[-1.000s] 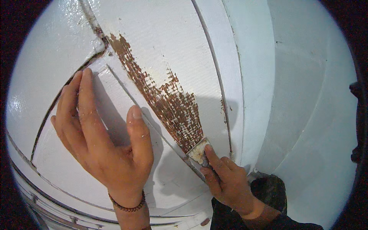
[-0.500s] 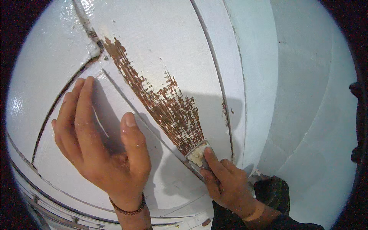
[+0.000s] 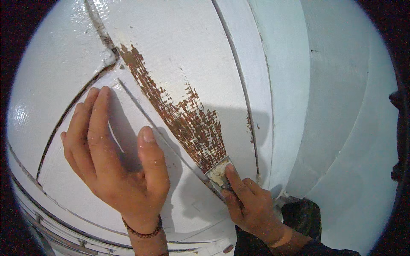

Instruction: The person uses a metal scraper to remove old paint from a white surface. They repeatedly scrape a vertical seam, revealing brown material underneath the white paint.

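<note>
My right hand [image 3: 252,205] is closed around a paint scraper [image 3: 218,173], its index finger laid along the blade. The scraper's wide metal edge rests at the lower end of a brown patch [image 3: 194,130] where white paint is worn off in flecks. Pale residue coats the blade, and the handle is hidden in my fingers. To the left, my left hand [image 3: 115,158] lies against the white panel [image 3: 179,25] with its fingers stretched out and thumb apart, holding nothing. A dark beaded bracelet circles that wrist.
Dark seams [image 3: 72,100] divide the white surface, one bordering the left panel. Another long groove [image 3: 239,72] runs down right of the brown patch. Farther right stands a pale curved wall [image 3: 337,106]. Several rails [image 3: 81,243] cross the lower left.
The view has shifted slightly, so the panel and my left hand appear a little to the right. The scraper stays at the patch's lower end in my right hand.
</note>
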`<action>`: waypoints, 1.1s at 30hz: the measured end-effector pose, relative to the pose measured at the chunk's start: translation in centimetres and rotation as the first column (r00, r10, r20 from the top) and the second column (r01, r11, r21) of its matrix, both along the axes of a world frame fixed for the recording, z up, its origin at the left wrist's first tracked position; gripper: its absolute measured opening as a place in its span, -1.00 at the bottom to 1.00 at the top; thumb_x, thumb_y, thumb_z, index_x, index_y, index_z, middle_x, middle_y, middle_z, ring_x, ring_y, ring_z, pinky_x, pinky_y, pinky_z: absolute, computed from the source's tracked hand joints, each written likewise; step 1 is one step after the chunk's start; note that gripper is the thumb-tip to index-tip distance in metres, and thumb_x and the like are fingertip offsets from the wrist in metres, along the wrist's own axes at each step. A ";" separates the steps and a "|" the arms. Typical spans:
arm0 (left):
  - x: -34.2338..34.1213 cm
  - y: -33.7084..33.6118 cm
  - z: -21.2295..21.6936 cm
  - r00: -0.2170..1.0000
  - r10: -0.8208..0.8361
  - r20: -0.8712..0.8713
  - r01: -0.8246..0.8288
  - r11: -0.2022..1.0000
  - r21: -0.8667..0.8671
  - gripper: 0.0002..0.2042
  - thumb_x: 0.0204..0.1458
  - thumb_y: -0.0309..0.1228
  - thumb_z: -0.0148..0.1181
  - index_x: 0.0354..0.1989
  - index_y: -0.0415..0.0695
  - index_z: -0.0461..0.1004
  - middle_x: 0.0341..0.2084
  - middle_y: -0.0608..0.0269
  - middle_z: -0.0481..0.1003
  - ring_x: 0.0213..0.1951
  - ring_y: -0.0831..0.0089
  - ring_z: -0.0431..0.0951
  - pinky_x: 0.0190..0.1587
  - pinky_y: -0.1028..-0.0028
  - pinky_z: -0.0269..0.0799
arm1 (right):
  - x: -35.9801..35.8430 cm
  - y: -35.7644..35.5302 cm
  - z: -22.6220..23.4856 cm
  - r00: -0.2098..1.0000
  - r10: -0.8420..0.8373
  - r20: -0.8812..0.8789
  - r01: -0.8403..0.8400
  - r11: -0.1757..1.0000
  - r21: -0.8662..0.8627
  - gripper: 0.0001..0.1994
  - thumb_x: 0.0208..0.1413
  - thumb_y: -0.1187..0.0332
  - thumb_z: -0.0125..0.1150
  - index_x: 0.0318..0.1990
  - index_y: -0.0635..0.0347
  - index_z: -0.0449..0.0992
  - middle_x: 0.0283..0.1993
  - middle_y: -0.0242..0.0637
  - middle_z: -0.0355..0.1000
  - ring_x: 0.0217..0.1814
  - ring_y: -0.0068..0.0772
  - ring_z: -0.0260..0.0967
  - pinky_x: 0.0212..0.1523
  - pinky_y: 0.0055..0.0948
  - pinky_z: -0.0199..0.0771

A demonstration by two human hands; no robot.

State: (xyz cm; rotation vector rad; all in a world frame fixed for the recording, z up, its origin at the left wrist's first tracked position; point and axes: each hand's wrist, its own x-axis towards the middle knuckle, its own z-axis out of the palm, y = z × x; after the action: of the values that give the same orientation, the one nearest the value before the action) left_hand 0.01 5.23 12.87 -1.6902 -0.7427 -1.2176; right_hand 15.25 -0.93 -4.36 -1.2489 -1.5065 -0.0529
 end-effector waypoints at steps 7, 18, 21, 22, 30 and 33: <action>0.0 -0.1 -0.1 1.000 0.016 0.012 -0.016 1.000 -0.004 -0.55 0.14 -0.41 0.18 0.21 -0.27 0.44 0.20 -0.02 0.42 0.25 0.11 0.35 0.34 0.20 0.19 | -0.2 0.4 -0.1 1.000 -0.006 0.006 0.005 0.998 0.064 -0.43 0.22 0.26 0.26 0.38 0.11 0.33 -0.50 -0.23 0.33 -0.67 -0.23 0.30 -0.67 -0.23 0.36; -0.2 -0.1 -0.1 1.000 0.006 0.001 -0.006 1.000 0.001 -0.56 0.12 -0.41 0.18 0.20 -0.24 0.45 0.19 0.00 0.43 0.24 0.11 0.36 0.33 0.20 0.18 | 0.1 0.4 0.7 1.000 0.006 0.000 -0.006 0.999 0.046 -0.41 0.21 0.28 0.25 0.39 0.11 0.31 -0.50 -0.18 0.35 -0.64 -0.19 0.33 -0.64 -0.17 0.39; -0.1 0.1 -0.1 1.000 -0.022 0.009 0.022 1.000 0.004 -0.56 0.12 -0.40 0.19 0.19 -0.24 0.46 0.19 0.01 0.43 0.24 0.11 0.35 0.33 0.20 0.17 | 0.2 0.3 1.0 1.000 0.020 0.022 -0.020 1.000 0.021 -0.40 0.15 0.45 0.29 0.36 0.30 0.30 -0.48 -0.13 0.39 -0.56 -0.14 0.33 -0.53 -0.20 0.39; -0.1 0.1 -0.1 1.000 -0.022 0.011 0.022 1.000 0.005 -0.56 0.11 -0.40 0.19 0.19 -0.24 0.46 0.19 0.01 0.43 0.24 0.11 0.35 0.34 0.20 0.17 | 0.1 0.3 1.0 1.000 0.019 0.013 -0.019 0.999 0.034 -0.40 0.17 0.40 0.28 0.37 0.24 0.30 -0.49 -0.15 0.38 -0.59 -0.16 0.32 -0.57 -0.20 0.39; -0.2 -0.1 -0.1 1.000 -0.006 0.009 0.006 1.000 -0.003 -0.56 0.10 -0.39 0.20 0.18 -0.22 0.47 0.19 0.02 0.44 0.26 0.11 0.35 0.34 0.19 0.17 | 0.1 1.3 1.6 1.000 -0.012 0.005 0.011 0.996 0.085 -0.40 0.20 0.33 0.27 0.40 0.16 0.28 -0.51 -0.19 0.36 -0.63 -0.19 0.33 -0.62 -0.19 0.39; -0.2 0.0 -0.1 1.000 -0.003 0.022 0.003 1.000 -0.004 -0.56 0.09 -0.39 0.20 0.17 -0.21 0.48 0.18 0.02 0.45 0.26 0.10 0.35 0.34 0.18 0.16 | 0.1 1.2 1.5 1.000 0.004 -0.014 -0.002 0.994 0.113 -0.40 0.20 0.33 0.26 0.39 0.17 0.29 -0.51 -0.17 0.36 -0.63 -0.17 0.33 -0.61 -0.20 0.40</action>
State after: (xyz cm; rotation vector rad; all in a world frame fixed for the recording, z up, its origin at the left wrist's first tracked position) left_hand -0.19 5.19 12.79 -1.6844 -0.7572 -1.2396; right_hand 15.35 0.27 -2.87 -1.1546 -1.4732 -0.1253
